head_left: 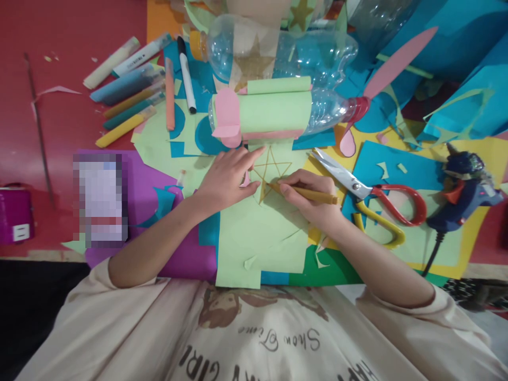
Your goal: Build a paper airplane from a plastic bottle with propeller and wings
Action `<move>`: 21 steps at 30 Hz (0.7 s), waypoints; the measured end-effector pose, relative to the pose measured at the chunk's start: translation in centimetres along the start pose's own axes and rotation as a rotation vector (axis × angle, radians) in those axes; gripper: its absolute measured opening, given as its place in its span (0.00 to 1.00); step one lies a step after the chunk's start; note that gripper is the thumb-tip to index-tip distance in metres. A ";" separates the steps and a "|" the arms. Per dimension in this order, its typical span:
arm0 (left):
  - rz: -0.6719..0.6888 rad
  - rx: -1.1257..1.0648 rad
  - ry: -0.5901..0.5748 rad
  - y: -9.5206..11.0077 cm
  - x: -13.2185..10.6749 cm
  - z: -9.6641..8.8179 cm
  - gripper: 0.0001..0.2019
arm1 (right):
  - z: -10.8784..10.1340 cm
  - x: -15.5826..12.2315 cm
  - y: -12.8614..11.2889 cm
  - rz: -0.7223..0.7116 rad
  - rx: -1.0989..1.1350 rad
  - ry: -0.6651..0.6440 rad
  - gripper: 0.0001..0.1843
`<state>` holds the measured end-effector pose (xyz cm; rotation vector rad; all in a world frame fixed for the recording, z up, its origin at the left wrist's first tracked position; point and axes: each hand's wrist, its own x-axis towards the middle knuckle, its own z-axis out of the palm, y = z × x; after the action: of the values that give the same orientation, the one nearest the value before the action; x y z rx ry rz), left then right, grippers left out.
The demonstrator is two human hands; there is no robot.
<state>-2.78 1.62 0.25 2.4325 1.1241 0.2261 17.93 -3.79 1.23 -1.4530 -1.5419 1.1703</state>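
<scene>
My right hand (311,198) grips a brown-yellow marker (313,194), its tip on a light green sheet of paper (254,238). A five-pointed star outline (270,172) is drawn there, with some colour inside its lower left point. Lying on the paper's left side, my left hand (230,177) has its fingers spread, the index finger beside the star's upper left. Just beyond both hands lies a plastic bottle (329,110) wrapped in green and pink paper, with a red cap and pink blades.
Red-and-yellow-handled scissors (357,185) lie open beside my right hand, with a blue glue gun (456,203) farther right. Several markers (130,84) lie upper left, near a phone (103,198). A larger clear bottle (293,53) stretches across the back among paper scraps.
</scene>
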 end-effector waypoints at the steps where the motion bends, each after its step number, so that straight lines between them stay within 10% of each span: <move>1: -0.002 0.001 -0.003 0.0 0.0 0.0 0.27 | 0.0 0.0 0.0 -0.002 0.002 0.002 0.08; 21: -0.020 -0.002 -0.016 0.0 0.1 0.1 0.27 | -0.2 0.2 -0.7 0.027 -0.038 -0.118 0.10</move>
<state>-2.68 1.65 0.21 2.4161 1.1402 0.2004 17.86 -3.54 1.91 -1.4558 -1.6369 1.2693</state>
